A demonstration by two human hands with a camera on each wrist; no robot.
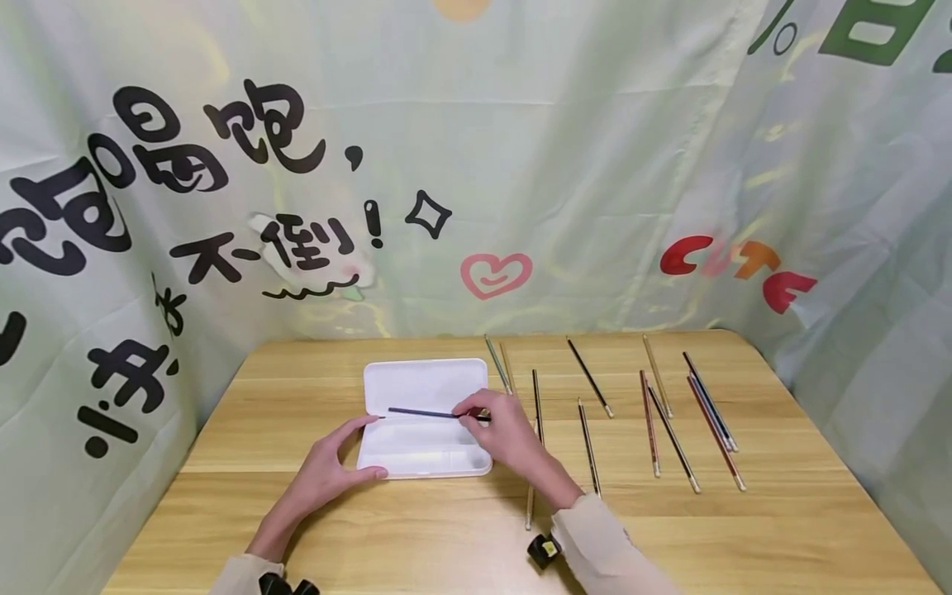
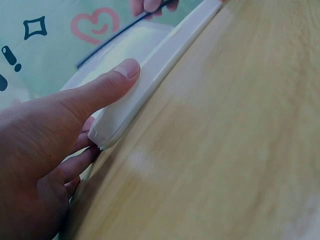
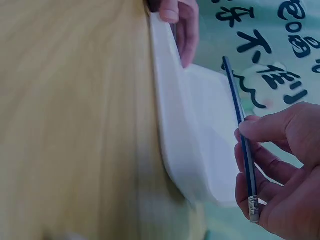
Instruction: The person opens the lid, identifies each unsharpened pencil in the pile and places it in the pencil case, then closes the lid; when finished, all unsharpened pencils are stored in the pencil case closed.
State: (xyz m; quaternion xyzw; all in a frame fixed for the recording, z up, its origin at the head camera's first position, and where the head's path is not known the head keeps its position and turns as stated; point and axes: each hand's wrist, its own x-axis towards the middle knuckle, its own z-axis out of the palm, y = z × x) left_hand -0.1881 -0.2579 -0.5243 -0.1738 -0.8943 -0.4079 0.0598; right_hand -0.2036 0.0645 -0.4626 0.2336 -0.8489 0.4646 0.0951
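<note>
The right hand (image 1: 502, 430) pinches a dark blue pencil (image 1: 427, 412) near its eraser end, thumb and fingers curled round it, holding it level over the open white case (image 1: 424, 388) that sits on the wooden table (image 1: 781, 529). The left hand (image 1: 327, 467) grips the case's near left corner, thumb pressed along the front edge and fingers tucked round the side. More pencils (image 1: 669, 421) lie scattered on the table, right of the case.

Wooden table (image 1: 744, 529). Loose pencils (image 1: 673, 417) scattered on its right half, mostly lying lengthwise. Printed green cloth backdrop (image 1: 565, 165) behind with black characters, pink heart (image 1: 496, 273), "CUTE" lettering (image 1: 736, 268).
</note>
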